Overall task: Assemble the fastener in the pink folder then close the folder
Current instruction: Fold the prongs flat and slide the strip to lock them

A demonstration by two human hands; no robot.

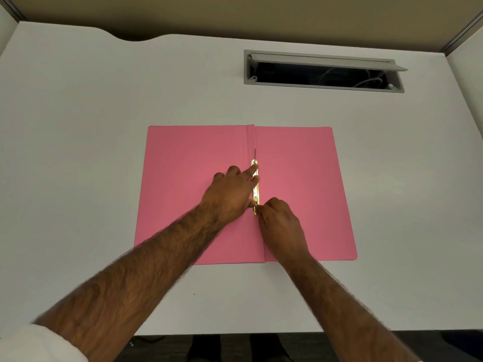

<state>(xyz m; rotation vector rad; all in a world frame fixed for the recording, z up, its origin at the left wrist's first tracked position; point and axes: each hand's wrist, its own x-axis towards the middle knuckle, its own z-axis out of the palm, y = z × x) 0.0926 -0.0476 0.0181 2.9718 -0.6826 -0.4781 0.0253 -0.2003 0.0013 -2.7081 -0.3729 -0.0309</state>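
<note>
The pink folder (pixel 308 178) lies open and flat on the white desk (pixel 104 126). A gold metal fastener bar (pixel 256 192) runs along its centre fold, with a thin prong (pixel 255 154) sticking up past the bar's far end. My left hand (pixel 230 194) rests on the left leaf, its fingertips pressing the upper part of the bar. My right hand (pixel 281 223) pinches the near end of the bar with its fingers closed. The near prong is hidden under my fingers.
An open grey cable tray (pixel 321 71) with wires inside is set into the desk at the back right. The desk's front edge runs below my forearms. Partition walls stand behind and at both sides.
</note>
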